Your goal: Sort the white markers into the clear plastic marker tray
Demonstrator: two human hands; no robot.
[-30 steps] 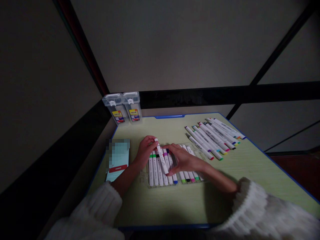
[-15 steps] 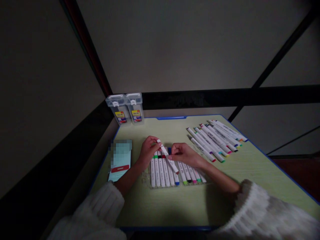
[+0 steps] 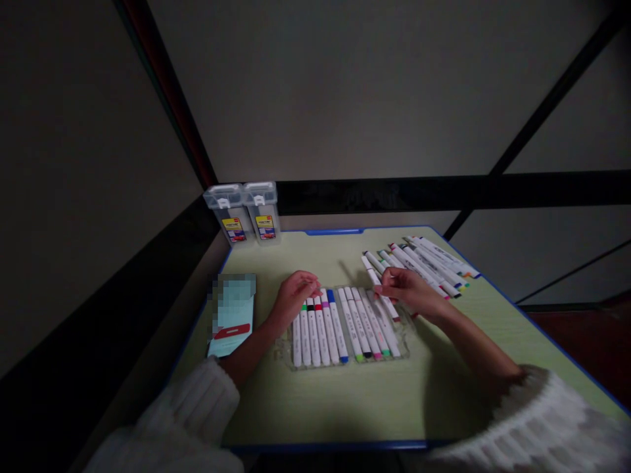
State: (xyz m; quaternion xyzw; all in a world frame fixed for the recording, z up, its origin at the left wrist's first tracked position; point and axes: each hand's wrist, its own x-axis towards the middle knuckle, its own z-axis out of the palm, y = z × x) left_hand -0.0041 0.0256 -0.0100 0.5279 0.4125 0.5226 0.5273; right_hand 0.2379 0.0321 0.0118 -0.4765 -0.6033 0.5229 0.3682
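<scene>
My right hand (image 3: 409, 292) pinches a white marker (image 3: 368, 268) with a brownish-red lower end. It is tilted above the right edge of the clear plastic case (image 3: 404, 348). Loosely bent and holding nothing visible, my left hand (image 3: 296, 292) hovers over the case's upper left edge. Below it, a left row of white markers (image 3: 315, 335) shows green, black, red, purple and blue bands. The right row of markers (image 3: 362, 328) has coloured lower ends. My right hand partly hides the loose pile of markers (image 3: 434, 263) behind it.
A phone (image 3: 231, 315) with a lit screen lies at the left of the table (image 3: 305, 407). Two clear lidded boxes (image 3: 229, 213) with yellow labels stand at the back left corner, close to the wall. Blue edging (image 3: 340, 231) runs around the tabletop.
My right hand has moved right with the marker, away from the middle of the case. My left hand has let go of the marker's upper end and stays near the left row.
</scene>
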